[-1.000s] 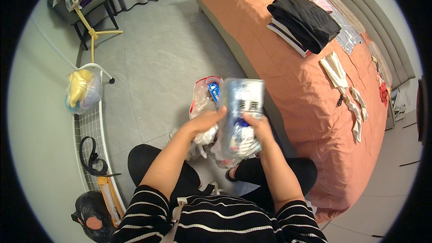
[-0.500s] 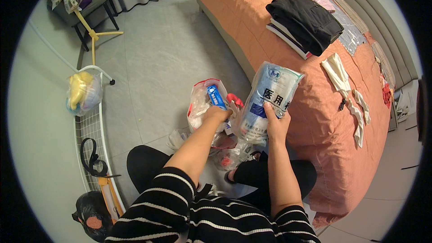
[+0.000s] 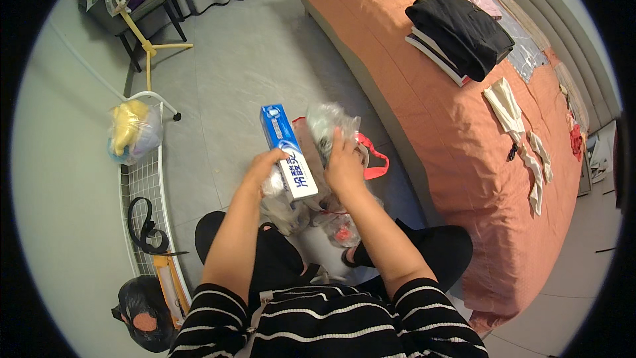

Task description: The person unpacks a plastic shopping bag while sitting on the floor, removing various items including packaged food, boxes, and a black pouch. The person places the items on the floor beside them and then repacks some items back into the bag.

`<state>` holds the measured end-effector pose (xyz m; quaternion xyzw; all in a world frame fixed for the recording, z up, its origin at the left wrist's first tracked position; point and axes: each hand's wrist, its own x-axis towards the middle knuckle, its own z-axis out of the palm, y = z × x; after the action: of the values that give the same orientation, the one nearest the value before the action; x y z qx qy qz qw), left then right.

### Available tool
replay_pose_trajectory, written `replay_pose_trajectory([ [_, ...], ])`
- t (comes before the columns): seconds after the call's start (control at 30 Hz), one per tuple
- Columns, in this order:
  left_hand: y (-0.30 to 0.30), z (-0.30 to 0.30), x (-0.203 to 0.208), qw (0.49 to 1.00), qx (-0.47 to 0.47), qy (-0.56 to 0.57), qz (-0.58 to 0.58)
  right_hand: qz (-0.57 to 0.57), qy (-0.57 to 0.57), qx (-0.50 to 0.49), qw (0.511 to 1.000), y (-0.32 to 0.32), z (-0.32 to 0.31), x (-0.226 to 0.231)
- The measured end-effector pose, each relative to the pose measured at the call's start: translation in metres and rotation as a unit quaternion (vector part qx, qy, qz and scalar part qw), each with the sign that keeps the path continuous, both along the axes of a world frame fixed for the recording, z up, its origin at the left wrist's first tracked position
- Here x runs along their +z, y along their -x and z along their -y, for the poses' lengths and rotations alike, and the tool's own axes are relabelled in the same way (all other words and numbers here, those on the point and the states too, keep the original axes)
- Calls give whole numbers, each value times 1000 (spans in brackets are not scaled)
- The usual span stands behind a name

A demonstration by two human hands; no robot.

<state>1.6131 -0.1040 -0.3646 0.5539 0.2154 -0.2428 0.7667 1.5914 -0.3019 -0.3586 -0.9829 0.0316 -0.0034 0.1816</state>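
Observation:
My left hand (image 3: 260, 174) grips a long blue and white toothpaste box (image 3: 286, 149), with a crumpled bit of white plastic (image 3: 273, 183) beside the fingers. To its right, my right hand (image 3: 346, 162) is closed on a clear plastic package (image 3: 329, 122) with pale contents, smeared by motion. This package is at the mouth of a carrier bag with a red handle (image 3: 376, 161), which stands on the floor between my knees. My hands and the two packages hide most of the bag's inside.
Clear plastic bags (image 3: 341, 231) lie by my feet. The bed with an orange cover (image 3: 457, 179) rises on the right, bearing folded black clothing (image 3: 460, 33) and white cloth strips (image 3: 503, 109). Along the left wall are a white wire rack (image 3: 138, 189) and a black bag (image 3: 142, 315).
My left hand has lifted the toothpaste box out of the carrier bag. My right hand has swung left and is over the bag with a plastic package, no longer by the bed.

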Motion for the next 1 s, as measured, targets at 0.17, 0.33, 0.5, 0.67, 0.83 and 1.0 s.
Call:
replay_pose_trajectory([
  [0.17, 3, 10, -14, 997, -37, 48, -41, -78, 143, -69, 984, -11, 10, -63],
  [0.33, -4, 18, -26, 991, -65, 99, -68, -155, 185, 30, 970, -39, -7, -50],
  [0.5, -17, 9, -33, 990, -56, 101, -81, -111, 283, 80, 949, -53, -2, -68],
  [0.67, -26, -3, -26, 990, -2, 122, -68, -79, 468, 45, 879, -62, 0, -110],
  [0.83, -32, -17, -18, 991, 23, 124, -44, -161, 281, 25, 946, -65, 10, -141],
  [1.0, -30, -33, 10, 983, 107, 143, -29, -257, 198, 132, 937, -70, 26, -37],
])
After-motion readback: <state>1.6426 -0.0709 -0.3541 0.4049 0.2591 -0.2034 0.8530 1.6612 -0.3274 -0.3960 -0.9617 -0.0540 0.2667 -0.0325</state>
